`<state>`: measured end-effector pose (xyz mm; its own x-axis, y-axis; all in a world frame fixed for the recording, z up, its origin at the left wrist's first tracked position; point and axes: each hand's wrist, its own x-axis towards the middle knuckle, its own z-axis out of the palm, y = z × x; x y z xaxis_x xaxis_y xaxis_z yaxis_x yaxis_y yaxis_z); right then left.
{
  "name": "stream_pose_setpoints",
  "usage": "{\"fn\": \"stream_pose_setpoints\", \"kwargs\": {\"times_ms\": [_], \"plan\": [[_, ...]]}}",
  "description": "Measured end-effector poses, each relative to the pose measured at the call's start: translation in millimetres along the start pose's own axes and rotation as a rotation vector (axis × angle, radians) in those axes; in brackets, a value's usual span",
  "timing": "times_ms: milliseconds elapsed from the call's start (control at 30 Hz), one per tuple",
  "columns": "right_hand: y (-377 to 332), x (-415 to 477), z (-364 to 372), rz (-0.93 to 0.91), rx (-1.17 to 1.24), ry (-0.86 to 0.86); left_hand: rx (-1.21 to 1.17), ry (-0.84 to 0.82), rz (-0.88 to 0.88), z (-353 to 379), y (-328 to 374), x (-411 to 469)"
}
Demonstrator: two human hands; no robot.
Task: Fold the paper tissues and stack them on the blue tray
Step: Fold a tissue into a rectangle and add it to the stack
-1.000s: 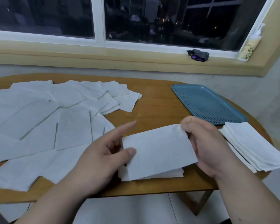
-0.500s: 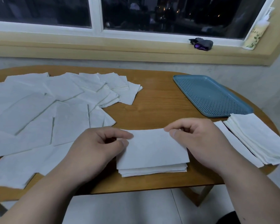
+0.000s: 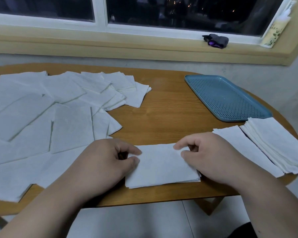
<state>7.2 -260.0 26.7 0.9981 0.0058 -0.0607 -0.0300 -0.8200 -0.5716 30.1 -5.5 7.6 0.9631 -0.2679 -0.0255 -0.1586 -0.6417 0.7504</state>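
Folded tissue (image 3: 162,167) lay flat on the surface (image 3: 167,117) near its front edge, between both hands. Left hand (image 3: 100,162) grip was narrow, thumb and forefinger pinching the tissue's left edge. Right hand (image 3: 212,157) grip was narrow too, pinching the right edge. Blue tray (image 3: 227,98) sat well apart at far right, just behind a stack of folded tissues (image 3: 279,145). Unfolded tissues (image 3: 50,117) were spread at left.

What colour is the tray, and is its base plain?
Blue tray, base dotted with rows of small holes; the head view shows it.
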Motion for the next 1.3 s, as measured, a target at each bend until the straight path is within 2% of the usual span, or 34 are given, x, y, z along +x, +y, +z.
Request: {"fn": "stream_pose_setpoints", "kwargs": {"times_ms": [167,400,533,667,767,867,1133,1300], "plan": [[3,0,5,-0.037,-0.107,0.028,0.187,0.014,0.098,2,-4,3],[2,-1,4,-0.094,-0.190,0.053,0.269,0.096,0.213,3,-6,2],[-2,1,7,-0.152,-0.251,-0.006,0.431,0.025,0.211,3,-1,3],[-8,-3,5,-0.171,-0.272,0.013,0.464,-0.008,0.219,6,5,2],[-13,-10,1,-0.112,-0.233,-0.041,0.420,-0.035,0.222,8,12,0],[-16,-18,-6,-0.071,-0.185,-0.129,0.236,-0.054,0.214,12,17,-2],[8,-65,-33,0.057,0.211,-0.100,-0.175,-0.044,0.100,38,52,4],[43,-89,-42,0.075,0.272,0.179,-0.199,-0.111,0.185,64,102,41]]}}
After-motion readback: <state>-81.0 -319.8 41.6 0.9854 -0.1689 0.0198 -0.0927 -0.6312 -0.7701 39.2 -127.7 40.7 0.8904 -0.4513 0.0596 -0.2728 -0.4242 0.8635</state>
